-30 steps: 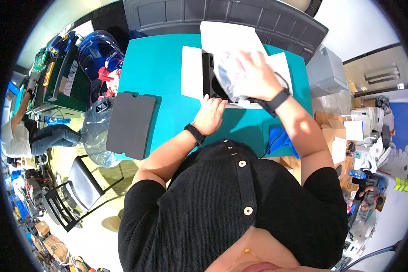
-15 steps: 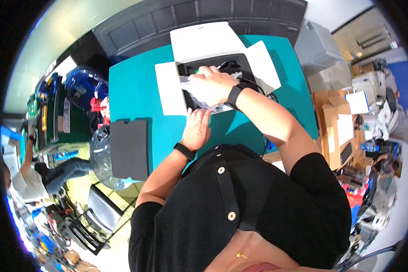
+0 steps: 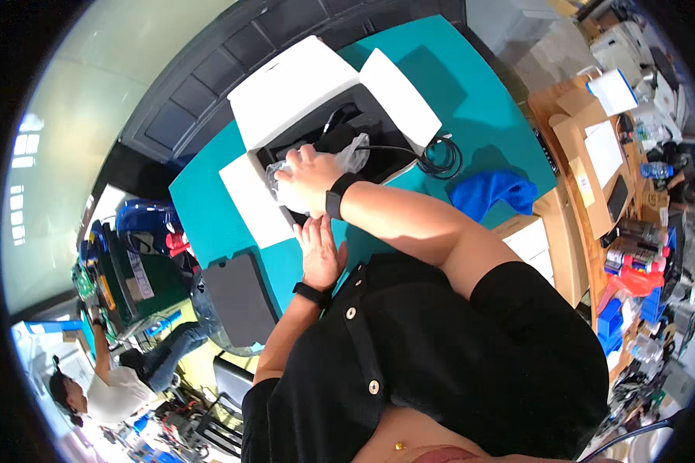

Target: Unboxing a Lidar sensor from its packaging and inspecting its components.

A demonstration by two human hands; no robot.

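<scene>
An open white box (image 3: 289, 89) with a black lining stands on the green table, its flaps folded outward. Inside it, my right hand (image 3: 314, 181) is closed on a crinkled clear plastic bag (image 3: 354, 157); what the bag contains is hidden. My left hand (image 3: 322, 253) rests at the box's near edge, fingers straight and close to flat, holding nothing. A black cable (image 3: 440, 160) runs from the box over its right side and lies coiled on the table. Dark items in the back of the box are hard to make out.
On the green table (image 3: 201, 181), a blue cloth (image 3: 493, 194) lies to the right. A dark grey flat panel (image 3: 239, 301) sits at the left edge. Cardboard boxes (image 3: 583, 174) and a cluttered wooden bench stand at right. Another person (image 3: 116, 393) works far left.
My view has turned, so the table and box appear tilted, and the blue cloth shows more fully. My right hand remains on the plastic bag, and my left stays at the box's near edge.
</scene>
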